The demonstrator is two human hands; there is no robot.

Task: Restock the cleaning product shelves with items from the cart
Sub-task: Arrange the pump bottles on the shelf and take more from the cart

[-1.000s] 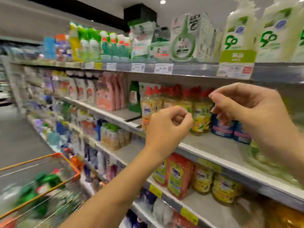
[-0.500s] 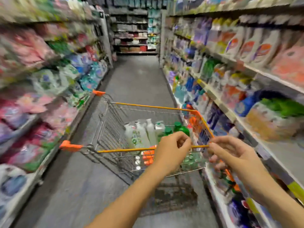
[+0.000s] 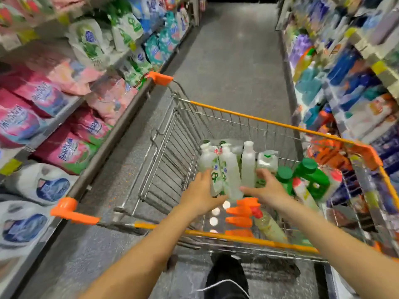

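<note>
Upright near the middle of the wire cart [image 3: 259, 121]: a wrapped pair of pale bottles [image 3: 225, 171] with green print. Flat against the pair's left side, the left hand [image 3: 200, 194], fingers straight and relaxed, touching rather than clasping. On the pair's right, the right hand [image 3: 268, 188], spread loose, thumb stretched toward the pack's lower corner, fingers up by a tall white bottle [image 3: 248, 167]; contact on that side too blurred to judge. Both forearms over the cart's near, orange-edged rim.

Just right of the tall white bottle, a squat white pump bottle [image 3: 267, 161]. Further right in the basket, two green bottles [image 3: 313, 180] with round green caps, standing close together. Nearer the rim, below the hands, orange trigger sprayers [image 3: 240, 211] lying stacked. Beside them, a pale bottle with a red top [image 3: 269, 225] on its side.

Left of the cart, shelves [image 3: 112, 134] packed with pink bags [image 3: 64, 152] and, lower down, white bags [image 3: 47, 186]. Right of the cart, more shelving [image 3: 367, 52] full of blue, orange and purple containers, all blurred. Grey floor [image 3: 233, 61] running down the aisle between them. A dark shoe [image 3: 226, 275] below the near rim.
</note>
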